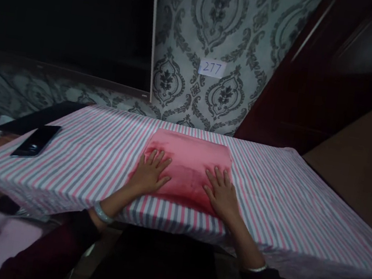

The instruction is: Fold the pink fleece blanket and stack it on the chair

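A folded pink-red cloth (190,159) lies flat in the middle of a table covered with a pink, grey and white striped sheet (100,154). My left hand (150,174) rests palm down on the cloth's near left corner, fingers stretched out. My right hand (222,191) lies flat on the near right part of the cloth, fingers spread. Neither hand holds anything. Both wrists wear a bangle.
A black phone (36,140) lies on the sheet at the far left, beside a dark flat object (41,115). A paper label reading 277 (212,68) sticks to the patterned wall behind. A dark wooden door (320,85) stands at the right.
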The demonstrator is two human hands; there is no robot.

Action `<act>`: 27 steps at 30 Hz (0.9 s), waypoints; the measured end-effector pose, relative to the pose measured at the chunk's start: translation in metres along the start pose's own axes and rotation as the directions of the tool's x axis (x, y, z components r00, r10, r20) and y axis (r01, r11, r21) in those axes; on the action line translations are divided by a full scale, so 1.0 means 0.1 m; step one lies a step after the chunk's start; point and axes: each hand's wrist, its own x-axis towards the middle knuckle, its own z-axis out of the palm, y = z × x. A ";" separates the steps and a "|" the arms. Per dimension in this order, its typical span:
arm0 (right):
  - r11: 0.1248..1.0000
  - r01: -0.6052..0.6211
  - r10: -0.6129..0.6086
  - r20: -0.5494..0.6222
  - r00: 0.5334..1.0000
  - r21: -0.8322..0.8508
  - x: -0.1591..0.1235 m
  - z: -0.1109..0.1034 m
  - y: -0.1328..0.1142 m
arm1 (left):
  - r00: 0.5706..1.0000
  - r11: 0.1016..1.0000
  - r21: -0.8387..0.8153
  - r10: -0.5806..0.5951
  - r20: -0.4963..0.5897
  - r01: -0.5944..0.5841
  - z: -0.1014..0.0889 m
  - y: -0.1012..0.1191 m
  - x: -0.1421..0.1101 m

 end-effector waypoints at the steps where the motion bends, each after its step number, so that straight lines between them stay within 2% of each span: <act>1: 1.000 0.001 -0.001 -0.011 1.000 -0.011 -0.02 0.03 0.01 | 1.000 1.000 0.011 0.001 -0.004 -0.001 0.01 -0.01 -0.02; 5: 0.999 -0.008 0.008 -0.001 1.000 -0.036 -0.01 0.01 0.03 | 1.000 1.000 0.017 -0.001 -0.015 0.001 -0.01 0.01 -0.01; 10: 0.999 0.030 -0.026 0.111 0.993 -0.029 0.22 -0.25 0.02 | 0.997 1.000 -0.005 0.019 -0.076 -0.019 -0.05 0.04 -0.05; 12: 0.995 0.098 -0.099 0.112 0.989 0.023 0.44 -0.38 -0.11 | 0.993 0.998 -0.018 0.060 -0.097 -0.062 -0.07 0.05 -0.11; 15: 0.959 0.244 -0.263 0.129 0.956 0.142 0.87 -0.48 -0.49 | 0.984 0.990 -0.030 0.133 -0.120 -0.138 -0.09 0.02 -0.25; 18: 0.928 0.323 -0.360 0.215 0.908 0.186 1.32 -0.41 -0.94 | 0.977 0.982 -0.013 0.187 -0.105 -0.190 -0.11 -0.04 -0.38; 21: 0.924 0.332 -0.376 0.301 0.877 0.188 1.67 -0.22 -1.28 | 0.979 0.982 0.006 0.190 -0.078 -0.190 -0.08 -0.08 -0.47; 24: 0.931 0.326 -0.364 0.358 0.859 0.165 1.87 0.00 -1.42 | 0.990 0.991 -0.026 0.129 -0.063 -0.131 -0.03 -0.07 -0.54; 27: 0.925 0.343 -0.381 0.360 0.852 0.167 1.98 0.17 -1.42 | 0.992 0.992 -0.058 0.107 -0.068 -0.111 0.03 -0.05 -0.59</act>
